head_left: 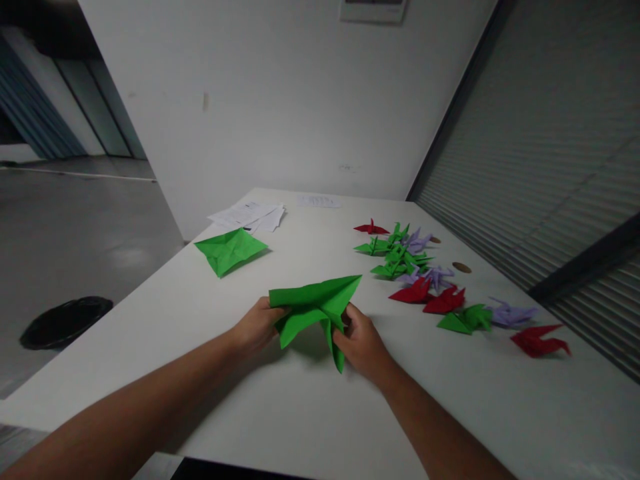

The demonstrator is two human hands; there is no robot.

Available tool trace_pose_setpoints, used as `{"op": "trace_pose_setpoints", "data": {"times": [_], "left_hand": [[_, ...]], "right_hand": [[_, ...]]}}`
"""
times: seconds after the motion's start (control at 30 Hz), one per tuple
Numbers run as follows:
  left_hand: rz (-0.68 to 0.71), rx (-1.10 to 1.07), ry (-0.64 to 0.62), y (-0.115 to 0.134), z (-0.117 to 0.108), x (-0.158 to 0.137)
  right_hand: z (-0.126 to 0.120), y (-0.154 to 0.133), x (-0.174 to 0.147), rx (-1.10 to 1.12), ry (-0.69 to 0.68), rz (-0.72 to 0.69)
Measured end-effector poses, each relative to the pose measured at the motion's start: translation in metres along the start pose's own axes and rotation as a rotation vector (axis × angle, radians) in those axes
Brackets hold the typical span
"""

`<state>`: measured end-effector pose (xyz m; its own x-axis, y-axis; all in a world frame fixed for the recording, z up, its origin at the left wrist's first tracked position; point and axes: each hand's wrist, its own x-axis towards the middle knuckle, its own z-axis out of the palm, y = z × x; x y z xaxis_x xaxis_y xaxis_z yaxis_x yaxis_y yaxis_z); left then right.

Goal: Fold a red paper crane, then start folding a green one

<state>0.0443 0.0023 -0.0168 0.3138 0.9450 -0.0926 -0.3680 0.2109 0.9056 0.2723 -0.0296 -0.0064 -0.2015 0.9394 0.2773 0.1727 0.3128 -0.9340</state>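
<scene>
A partly folded sheet of green origami paper [315, 298] is held up over the white table [310, 427], its flaps standing apart and pointing several ways. My left hand [259, 325] pinches its left edge, the thumb on the near side. On the other side, my right hand [361, 339] grips the right part by a flap that hangs down. Some of the fingers of both hands are hidden behind the paper. A second green sheet [231, 249], creased and opened out, lies on the table beyond my left hand.
Along the right side lie several folded paper cranes, among them a red one [540, 340], a purple one [511, 313] and a green one [467, 320]. Printed papers [247, 215] rest at the back left. A black bin [65, 321] stands on the floor, left. Blinds border the right.
</scene>
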Motion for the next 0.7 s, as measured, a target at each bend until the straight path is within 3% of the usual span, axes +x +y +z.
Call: {"op": "trace_pose_setpoints", "data": {"times": [0.33,0.7], "left_hand": [[-0.004,-0.004,-0.010,0.009,0.005,-0.005],[0.030,0.101,-0.027,-0.003,-0.006,0.000]], "right_hand": [[-0.001,0.005,0.000,-0.013,0.021,0.047],[-0.001,0.003,0.001,0.005,0.027,0.027]]}}
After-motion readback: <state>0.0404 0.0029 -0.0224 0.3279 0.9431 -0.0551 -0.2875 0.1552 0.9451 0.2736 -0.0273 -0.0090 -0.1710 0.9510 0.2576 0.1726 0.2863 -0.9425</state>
